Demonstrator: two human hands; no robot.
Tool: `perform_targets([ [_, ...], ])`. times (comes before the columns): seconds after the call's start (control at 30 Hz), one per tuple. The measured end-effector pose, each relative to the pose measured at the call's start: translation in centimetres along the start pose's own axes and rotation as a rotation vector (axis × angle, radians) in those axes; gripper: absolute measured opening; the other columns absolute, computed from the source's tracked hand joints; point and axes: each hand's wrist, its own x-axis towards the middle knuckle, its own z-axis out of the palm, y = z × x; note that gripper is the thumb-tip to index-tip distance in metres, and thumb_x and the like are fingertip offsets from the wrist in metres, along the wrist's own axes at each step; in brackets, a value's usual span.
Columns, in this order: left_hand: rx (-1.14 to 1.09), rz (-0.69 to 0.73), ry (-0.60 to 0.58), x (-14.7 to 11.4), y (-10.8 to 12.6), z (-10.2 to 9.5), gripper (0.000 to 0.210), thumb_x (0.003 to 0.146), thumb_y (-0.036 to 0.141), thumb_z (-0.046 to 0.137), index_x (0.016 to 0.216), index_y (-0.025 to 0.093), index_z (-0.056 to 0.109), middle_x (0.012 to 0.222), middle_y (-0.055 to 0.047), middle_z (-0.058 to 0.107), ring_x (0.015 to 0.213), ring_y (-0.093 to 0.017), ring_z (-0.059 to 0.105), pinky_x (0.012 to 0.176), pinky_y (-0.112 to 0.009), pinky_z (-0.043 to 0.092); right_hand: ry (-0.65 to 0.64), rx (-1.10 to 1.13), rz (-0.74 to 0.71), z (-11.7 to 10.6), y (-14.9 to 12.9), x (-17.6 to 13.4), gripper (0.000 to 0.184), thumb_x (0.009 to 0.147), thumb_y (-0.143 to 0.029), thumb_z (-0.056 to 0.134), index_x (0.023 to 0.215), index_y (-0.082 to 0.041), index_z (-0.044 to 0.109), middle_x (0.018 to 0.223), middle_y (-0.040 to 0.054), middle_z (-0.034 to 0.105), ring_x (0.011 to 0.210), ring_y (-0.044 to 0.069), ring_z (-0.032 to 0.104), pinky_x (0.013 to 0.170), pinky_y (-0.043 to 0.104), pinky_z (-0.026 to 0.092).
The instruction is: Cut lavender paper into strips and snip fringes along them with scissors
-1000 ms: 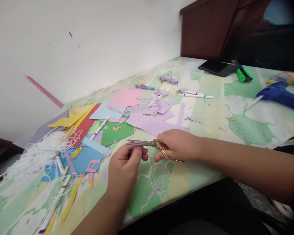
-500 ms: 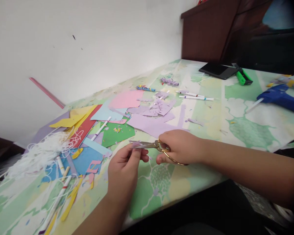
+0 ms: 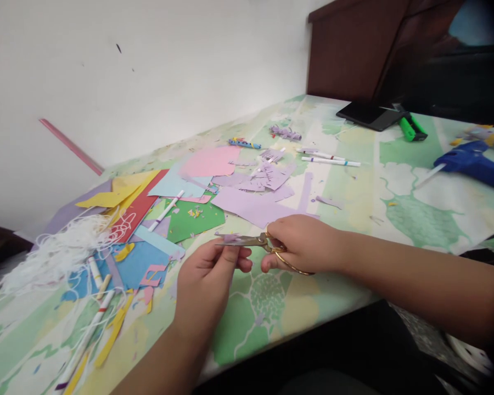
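Note:
My right hand (image 3: pixel 298 244) grips a pair of scissors (image 3: pixel 251 241) by their gold handles, blades pointing left. Between the blades is a small piece of purple paper (image 3: pixel 231 238), pinched by the thumb and fingers of my left hand (image 3: pixel 212 269). How much of the paper lies behind my fingers is hidden. Just beyond both hands lies a larger purple sheet (image 3: pixel 251 206), with fringed purple pieces (image 3: pixel 267 176) behind it. A green sheet (image 3: pixel 195 219) with small yellow scraps on it lies to the left of the purple one.
White string (image 3: pixel 66 247) is heaped at the left beside coloured sheets and markers (image 3: pixel 94 318). At the back are more markers (image 3: pixel 331 161), a black tablet-like slab (image 3: pixel 368 116) and a green-and-black object (image 3: pixel 412 127). A blue glue gun (image 3: pixel 465 162) lies at the right.
The view has shifted slightly. The scissor blades look a little wider apart around the purple paper. Both hands keep nearly the same position and grip.

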Motion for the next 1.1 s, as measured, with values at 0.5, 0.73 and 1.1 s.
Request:
perform_targets([
  [0.5, -0.142, -0.067, -0.037, 0.19, 0.00, 0.24, 0.016, 0.067, 0.027, 0.049, 0.059, 0.015, 0.056, 0.053, 0.001, 0.058, 0.047, -0.009, 0.052, 0.048, -0.021, 0.041, -0.014, -0.040, 0.053, -0.29, -0.03, 0.07, 0.050, 0.065, -0.062, 0.030, 0.063, -0.016, 0.050, 0.056, 0.0041, 0.052, 0.051, 0.013, 0.045, 0.042, 0.021, 0.023],
  [0.73, -0.119, 0.037, -0.099, 0.36, -0.56, -0.56, 0.016, 0.070, 0.027, 0.046, 0.062, 0.016, 0.055, 0.054, 0.003, 0.056, 0.047, -0.007, 0.050, 0.045, -0.018, 0.037, 0.029, -0.019, 0.034, -0.25, -0.11, -0.18, 0.046, 0.064, -0.061, 0.033, 0.061, -0.017, 0.047, 0.056, 0.0020, 0.051, 0.050, 0.011, 0.042, 0.043, 0.021, 0.024],
  [1.1, 0.032, 0.070, -0.124, 0.22, -0.12, -0.41, 0.021, 0.071, 0.028, 0.043, 0.061, 0.016, 0.056, 0.048, 0.002, 0.055, 0.042, -0.007, 0.047, 0.042, -0.018, 0.033, 0.021, -0.016, 0.028, -0.11, -0.34, -0.26, 0.047, 0.065, -0.061, 0.030, 0.060, -0.017, 0.046, 0.055, 0.0020, 0.051, 0.048, 0.011, 0.041, 0.041, 0.021, 0.023],
])
